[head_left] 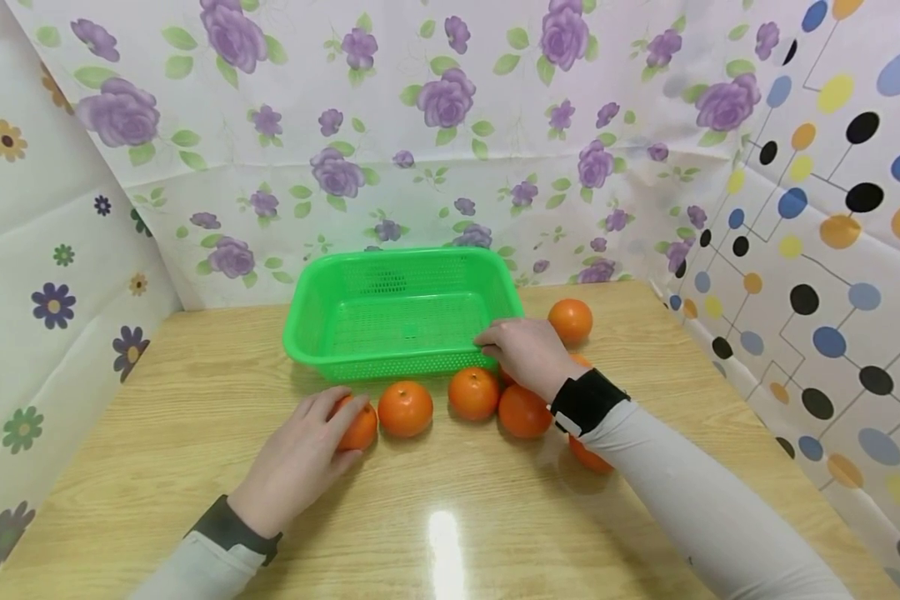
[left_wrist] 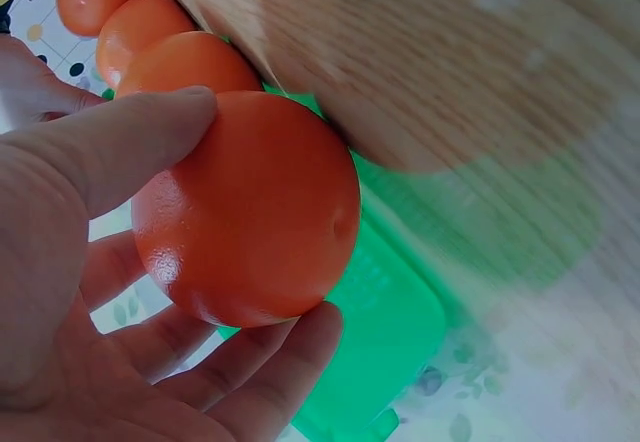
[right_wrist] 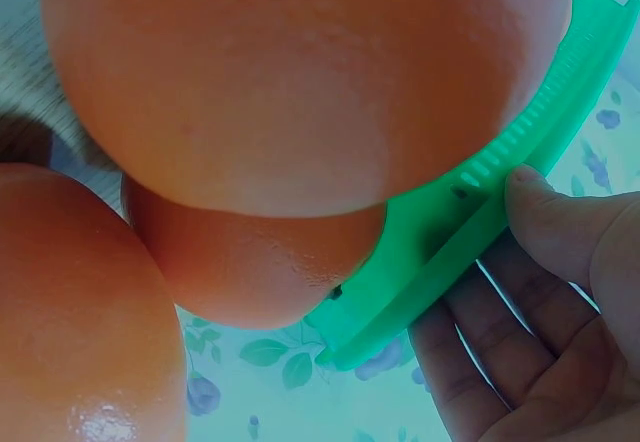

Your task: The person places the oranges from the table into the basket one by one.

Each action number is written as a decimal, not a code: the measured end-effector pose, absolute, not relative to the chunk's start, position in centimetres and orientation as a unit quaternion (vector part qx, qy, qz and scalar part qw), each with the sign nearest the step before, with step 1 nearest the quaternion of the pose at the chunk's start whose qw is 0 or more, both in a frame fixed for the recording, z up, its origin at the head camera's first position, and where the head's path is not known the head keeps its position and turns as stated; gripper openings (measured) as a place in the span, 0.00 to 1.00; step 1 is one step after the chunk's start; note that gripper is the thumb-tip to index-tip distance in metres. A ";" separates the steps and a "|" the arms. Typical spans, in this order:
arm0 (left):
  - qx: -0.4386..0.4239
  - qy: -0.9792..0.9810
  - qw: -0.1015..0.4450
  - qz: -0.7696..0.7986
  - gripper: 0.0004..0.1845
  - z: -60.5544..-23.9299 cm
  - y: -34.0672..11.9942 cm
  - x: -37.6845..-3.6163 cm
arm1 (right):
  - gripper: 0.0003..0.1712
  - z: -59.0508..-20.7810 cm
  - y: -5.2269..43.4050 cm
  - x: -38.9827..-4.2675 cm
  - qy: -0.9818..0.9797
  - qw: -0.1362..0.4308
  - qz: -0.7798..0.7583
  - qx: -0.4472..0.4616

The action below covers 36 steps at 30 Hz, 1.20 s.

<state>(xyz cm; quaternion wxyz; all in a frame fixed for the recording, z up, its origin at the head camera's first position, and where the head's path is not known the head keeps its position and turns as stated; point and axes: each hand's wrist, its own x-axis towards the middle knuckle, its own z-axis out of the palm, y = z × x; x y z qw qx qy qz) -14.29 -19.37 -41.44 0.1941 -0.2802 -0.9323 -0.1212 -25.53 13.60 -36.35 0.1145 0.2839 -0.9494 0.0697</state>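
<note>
My left hand (head_left: 298, 454) holds an orange mandarin (head_left: 361, 427) on the table, left of the row. In the left wrist view its thumb lies on one side of that fruit, with the other fingers around the opposite side. A green plastic basket (head_left: 390, 367) with perforated walls stands upright behind the fruit, with nothing in it. My right hand (head_left: 531, 357) grips the basket's rim at the near right corner. The right wrist view shows the thumb on the outer side of the green rim (right_wrist: 440, 277) and the fingers over the other side.
More mandarins lie along the basket's front: one beside the held fruit (head_left: 406, 408), another mid-row (head_left: 473, 393), and several under or near the right forearm. A single mandarin (head_left: 570, 321) sits right of the basket. Patterned cloth (head_left: 446, 108) walls the table (head_left: 390, 517) behind and on both sides.
</note>
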 end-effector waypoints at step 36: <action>-0.221 -0.925 0.226 -0.211 0.36 -34.5 -19.4 -22.0 | 0.11 -36.2 13.6 -25.3 -0.949 0.112 0.077 0.285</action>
